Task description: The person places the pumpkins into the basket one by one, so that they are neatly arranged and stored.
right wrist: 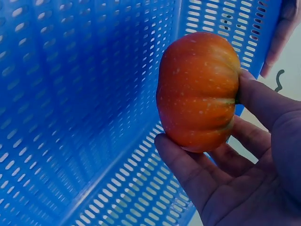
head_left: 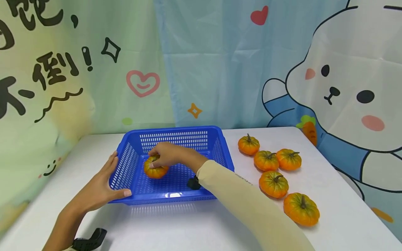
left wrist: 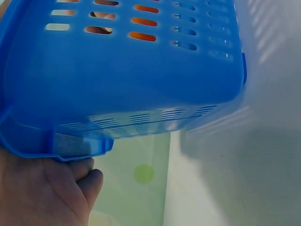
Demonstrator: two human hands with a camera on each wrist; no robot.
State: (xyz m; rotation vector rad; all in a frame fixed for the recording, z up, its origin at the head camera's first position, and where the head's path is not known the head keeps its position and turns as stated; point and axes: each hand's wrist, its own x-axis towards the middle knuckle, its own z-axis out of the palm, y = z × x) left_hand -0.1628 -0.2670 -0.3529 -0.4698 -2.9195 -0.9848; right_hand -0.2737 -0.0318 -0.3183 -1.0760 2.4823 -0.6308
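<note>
My right hand (head_left: 167,153) is inside a blue plastic basket (head_left: 175,200) and holds a small orange pumpkin (head_left: 156,172). In the right wrist view the thumb and fingers (right wrist: 181,172) grip the pumpkin (right wrist: 197,94) around its stem side, with the basket's slotted walls behind it. At the basket's left end, my left hand (head_left: 98,188) holds the rim, thumb along the front corner and fingers up the left side. The left wrist view shows the palm (left wrist: 42,188) against the rim, and bits of orange show through the slots of the basket (left wrist: 117,75).
Several more pumpkins lie on the white table (head_left: 201,226) right of the basket, from one at the back (head_left: 248,144) to one at the front (head_left: 302,209). A printed curtain (head_left: 201,69) hangs behind the table. My right sleeve crosses the basket's front right corner.
</note>
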